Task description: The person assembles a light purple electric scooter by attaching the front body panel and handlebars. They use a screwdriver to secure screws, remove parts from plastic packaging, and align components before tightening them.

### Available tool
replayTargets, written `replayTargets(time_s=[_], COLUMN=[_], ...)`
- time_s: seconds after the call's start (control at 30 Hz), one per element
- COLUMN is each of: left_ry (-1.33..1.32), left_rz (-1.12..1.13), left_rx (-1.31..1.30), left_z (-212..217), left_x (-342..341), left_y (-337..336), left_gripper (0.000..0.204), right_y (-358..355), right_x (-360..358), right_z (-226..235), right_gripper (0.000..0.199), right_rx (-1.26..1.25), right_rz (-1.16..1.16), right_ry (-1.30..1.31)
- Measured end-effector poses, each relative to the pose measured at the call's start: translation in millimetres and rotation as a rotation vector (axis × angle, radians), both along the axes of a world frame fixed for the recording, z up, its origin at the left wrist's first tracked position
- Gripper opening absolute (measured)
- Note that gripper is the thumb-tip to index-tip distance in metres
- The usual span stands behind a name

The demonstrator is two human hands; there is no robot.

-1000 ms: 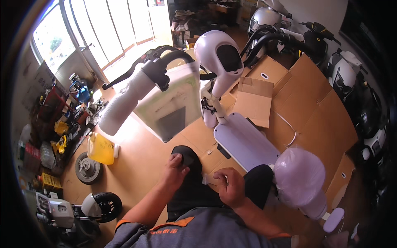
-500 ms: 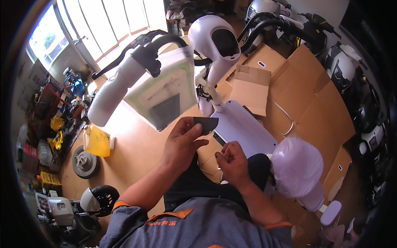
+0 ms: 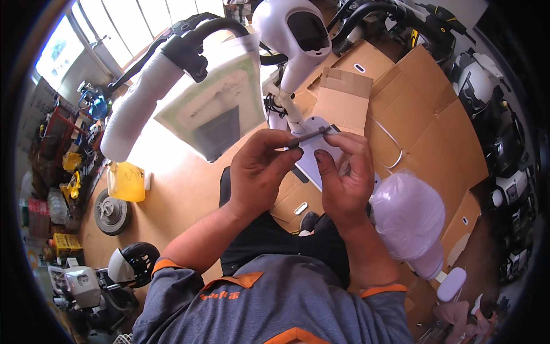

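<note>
Mid-frame: left hand and right hand fingertips pinched shut on thin dark rod; aligning, needs steady grip.

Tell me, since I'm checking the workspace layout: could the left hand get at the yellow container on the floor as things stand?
Probably not right away. The left hand is raised, pinching a thin dark rod together with the right hand. The yellow container sits well off to the left, with nothing lying between.

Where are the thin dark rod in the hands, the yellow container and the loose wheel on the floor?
thin dark rod [image 3: 309,136], head view, its middle stretch.
yellow container [image 3: 126,182], head view, its side face.
loose wheel [image 3: 110,212], head view, its hub.
</note>
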State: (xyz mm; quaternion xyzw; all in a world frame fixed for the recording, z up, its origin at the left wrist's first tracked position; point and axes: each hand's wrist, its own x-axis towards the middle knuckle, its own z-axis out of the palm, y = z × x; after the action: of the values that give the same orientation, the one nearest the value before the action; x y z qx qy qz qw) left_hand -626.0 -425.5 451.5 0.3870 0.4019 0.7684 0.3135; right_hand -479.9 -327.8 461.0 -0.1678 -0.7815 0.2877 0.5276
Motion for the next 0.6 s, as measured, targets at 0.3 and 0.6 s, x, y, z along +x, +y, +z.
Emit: replayTargets(time_s=[0.3, 0.6], left_ry=[-0.340, -0.506], left_rz=[-0.202, -0.357], left_rx=[-0.132, -0.200], left_z=[8.7, 48.9], left_x=[-7.2, -35.9], left_y=[16.8, 62.9], left_gripper=[0.013, 0.008], right_y=[12.6, 69.8], right_x=[-3.9, -25.0], right_z=[9.8, 70.4], right_gripper=[0.042, 0.034], right_rx=[0.103, 0.600], right_rz=[-0.087, -0.187], right_ry=[-0.087, -0.245])
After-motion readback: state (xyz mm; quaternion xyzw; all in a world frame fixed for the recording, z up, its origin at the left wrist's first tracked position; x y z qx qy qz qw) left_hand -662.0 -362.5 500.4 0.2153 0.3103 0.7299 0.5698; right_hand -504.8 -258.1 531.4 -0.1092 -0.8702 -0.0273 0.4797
